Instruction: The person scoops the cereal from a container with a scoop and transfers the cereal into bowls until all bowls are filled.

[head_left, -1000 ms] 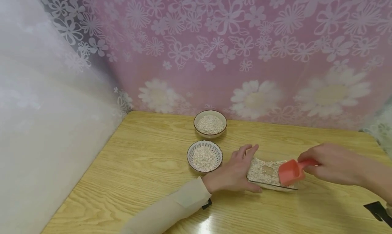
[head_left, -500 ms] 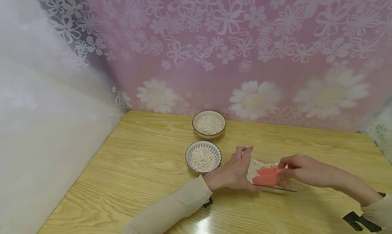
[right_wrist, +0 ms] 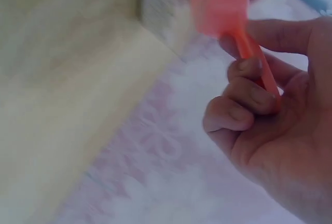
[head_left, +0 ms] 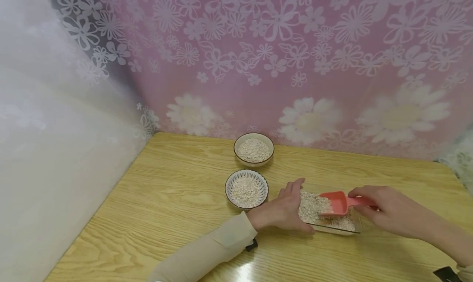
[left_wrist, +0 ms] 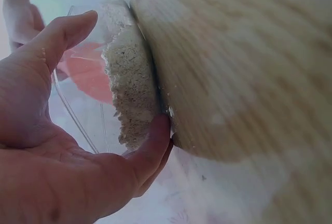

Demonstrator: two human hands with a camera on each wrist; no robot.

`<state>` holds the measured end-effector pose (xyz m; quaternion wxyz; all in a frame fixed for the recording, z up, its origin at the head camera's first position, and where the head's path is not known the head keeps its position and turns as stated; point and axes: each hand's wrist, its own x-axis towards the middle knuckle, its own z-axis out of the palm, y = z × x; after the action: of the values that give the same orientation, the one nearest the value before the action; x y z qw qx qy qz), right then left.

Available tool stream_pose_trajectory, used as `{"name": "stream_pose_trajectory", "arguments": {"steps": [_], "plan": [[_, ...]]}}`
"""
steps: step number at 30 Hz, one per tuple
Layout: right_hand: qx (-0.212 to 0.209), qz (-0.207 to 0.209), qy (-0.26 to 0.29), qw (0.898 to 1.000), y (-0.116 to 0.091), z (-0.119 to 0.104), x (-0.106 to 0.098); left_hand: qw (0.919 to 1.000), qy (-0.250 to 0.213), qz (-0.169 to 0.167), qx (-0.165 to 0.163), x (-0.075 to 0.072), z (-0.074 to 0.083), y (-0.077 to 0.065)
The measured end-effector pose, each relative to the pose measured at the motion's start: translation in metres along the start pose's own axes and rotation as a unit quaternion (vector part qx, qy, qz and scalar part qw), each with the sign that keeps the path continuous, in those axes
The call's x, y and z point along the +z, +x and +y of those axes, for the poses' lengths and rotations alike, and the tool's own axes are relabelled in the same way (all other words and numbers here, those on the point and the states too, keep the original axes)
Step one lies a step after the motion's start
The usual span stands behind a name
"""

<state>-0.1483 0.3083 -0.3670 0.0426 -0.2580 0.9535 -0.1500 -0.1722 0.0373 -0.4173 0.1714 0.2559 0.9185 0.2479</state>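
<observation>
In the head view my right hand [head_left: 384, 206] grips the handle of a red scoop [head_left: 338, 203]. The fingers are wrapped round that handle in the right wrist view. The scoop's front edge lies among oat flakes [head_left: 311, 206] in a clear rectangular glass container [head_left: 338, 230]. My left hand [head_left: 282, 212] holds the container's left end, thumb on the near side and fingers on the far side. Through the glass, the left wrist view shows the oats [left_wrist: 132, 73] heaped toward this end, with the scoop [left_wrist: 89, 73] behind.
Left of the container stands a patterned bowl [head_left: 263, 194] with oats in it. Behind that is a plain cream bowl [head_left: 253, 164] with a dark rim, also holding oats. The wooden table [head_left: 155, 200] ends at a pink flowered curtain [head_left: 240, 89].
The scoop went left and down into the oats, tilted, then levelled and drew back right. Oats at the container's right end are now sparser. The left hand stays on the container.
</observation>
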Motion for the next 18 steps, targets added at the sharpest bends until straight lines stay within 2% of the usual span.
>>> {"name": "stream_pose_trajectory", "arguments": {"steps": [4,8,11,14,18], "plan": [[0.006,0.001,-0.078,0.997,0.002,0.001,-0.015,0.9999,0.004,0.003,-0.009,0.0,0.001,0.001],[0.007,-0.016,-0.108,0.994,0.007,0.0,-0.018,0.9999,-0.002,0.003,-0.014,0.0,0.002,0.002],[0.007,-0.02,-0.08,0.997,0.009,0.001,-0.011,0.9997,-0.017,0.002,-0.019,0.0,0.002,0.002],[-0.005,-0.012,-0.023,1.0,0.011,0.006,0.002,0.9991,-0.033,-0.005,-0.026,0.0,0.001,0.003],[-0.043,0.026,0.017,0.999,0.013,0.011,0.02,0.9979,-0.049,-0.019,-0.038,-0.001,0.001,0.003]]}}
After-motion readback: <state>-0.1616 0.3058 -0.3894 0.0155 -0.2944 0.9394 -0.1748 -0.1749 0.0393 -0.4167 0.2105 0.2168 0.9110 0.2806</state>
